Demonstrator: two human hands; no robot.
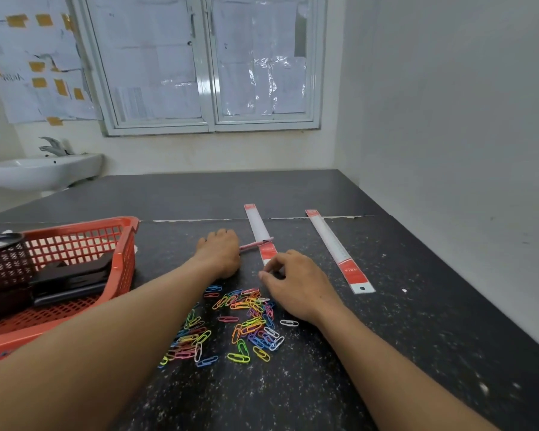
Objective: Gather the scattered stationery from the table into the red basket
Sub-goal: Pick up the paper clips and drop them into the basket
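The red basket (125, 244) stands at the table's left. My left hand (220, 254) lies knuckles-up just right of it, closed over a pink pen (256, 245) whose end pokes out to the right across a white ruler with red ends (259, 228). My right hand (294, 286) sits close by, thumb and forefinger pinched at that ruler's near end, which the fingers hide. A second, longer ruler (335, 248) lies apart to the right. Several coloured paper clips (246, 320) are scattered between my forearms.
Inside the basket are a dark mesh pen holder (7, 264) and a black stapler-like object (72, 278). The dark speckled table (386, 353) runs along a white wall on the right. A washbasin (41, 171) stands beyond the far-left corner.
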